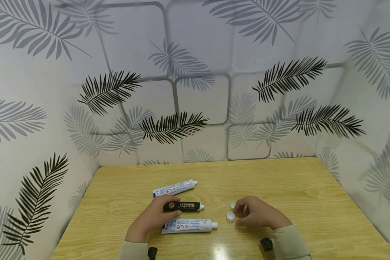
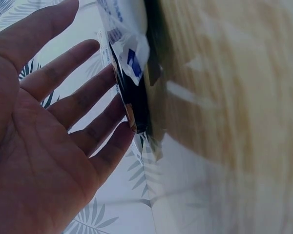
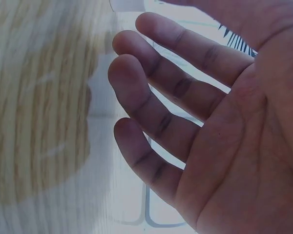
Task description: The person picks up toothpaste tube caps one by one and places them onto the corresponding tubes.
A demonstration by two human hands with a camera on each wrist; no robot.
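Observation:
Three toothpaste tubes lie side by side on the table, uncapped nozzles pointing right: a white one [image 1: 175,188] at the back, a black one [image 1: 185,206] in the middle and another white one [image 1: 190,225] in front. My left hand [image 1: 154,216] rests at the black tube's tail end; its spread fingers [image 2: 83,105] touch or nearly touch that tube in the left wrist view. My right hand [image 1: 255,213] hovers by two white caps, a larger [image 1: 230,216] and a smaller [image 1: 232,206]. Its loosely bent fingers [image 3: 132,92] hold nothing visible.
The wooden table [image 1: 133,180] ends at a wall-like backdrop [image 1: 201,108] printed with grey and black leaves. A dark band [image 1: 266,244] sits at the right wrist, another [image 1: 152,253] at the left. Light glares on the front of the tabletop.

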